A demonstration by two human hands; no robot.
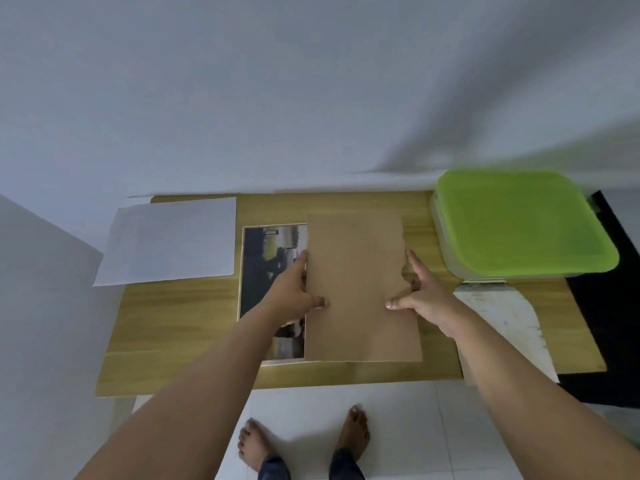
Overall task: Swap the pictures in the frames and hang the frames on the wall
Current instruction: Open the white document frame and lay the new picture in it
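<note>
The flat brown rectangular backing board (360,289) looks like matt, faintly fibrous hardboard; the pale yellow rectangular table (180,327) shows smooth wood grain; the white rectangular sheet (169,240) is matt paper; the square lime-green lid (519,220) is smooth plastic.

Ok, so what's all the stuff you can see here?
brown board: one, brown, mid-table, partly over the picture
picture: one, dark photo, on the table, its left part showing
paper sheet: one, white, table's far left, overhanging the edge
box: one, clear with green lid, table's far right
worn panel: one, white, table's right side, near the right forearm
table: one, light wood, against the wall
black surface: one, right of the table, unclear what it is
left hand: one, holds the board's left edge
right hand: one, holds the board's right edge
feet: two, bare, on the white floor
</note>
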